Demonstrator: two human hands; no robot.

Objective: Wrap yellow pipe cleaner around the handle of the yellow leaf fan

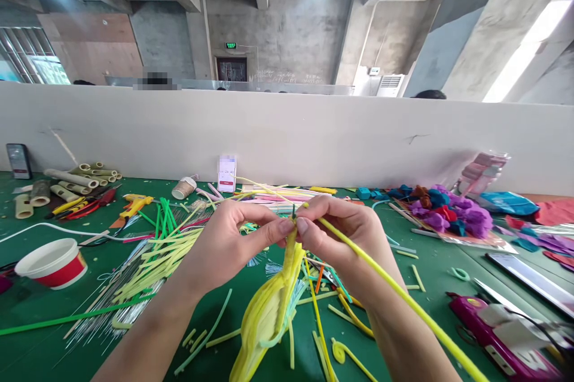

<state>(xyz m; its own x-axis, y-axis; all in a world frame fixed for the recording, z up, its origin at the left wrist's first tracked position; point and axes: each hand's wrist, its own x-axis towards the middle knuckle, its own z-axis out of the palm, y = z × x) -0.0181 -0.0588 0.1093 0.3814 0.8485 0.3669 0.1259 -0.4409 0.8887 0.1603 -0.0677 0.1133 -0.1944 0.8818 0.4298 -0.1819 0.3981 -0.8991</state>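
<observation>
Both hands meet at the centre of the head view, at the narrow top of a yellow fuzzy pipe-cleaner shape (264, 316) that hangs down and widens below them. My left hand (228, 247) pinches that top between thumb and fingertips. Opposite it, my right hand (350, 232) is closed, thumb against fingers, on a long yellow pipe cleaner (403, 295) whose free length runs down to the lower right. A small dark green tip stands between the fingertips. Pale green strands show at the side of the yellow shape. The exact contact is partly hidden by the fingers.
Yellow strips (156, 271) and thin wires lie left, near a paper cup (52, 263) and a yellow glue gun (135, 205). Purple fuzzy pieces (470, 214) lie right, above a magenta power strip (497, 334). A phone (226, 174) leans on the white partition (287, 137).
</observation>
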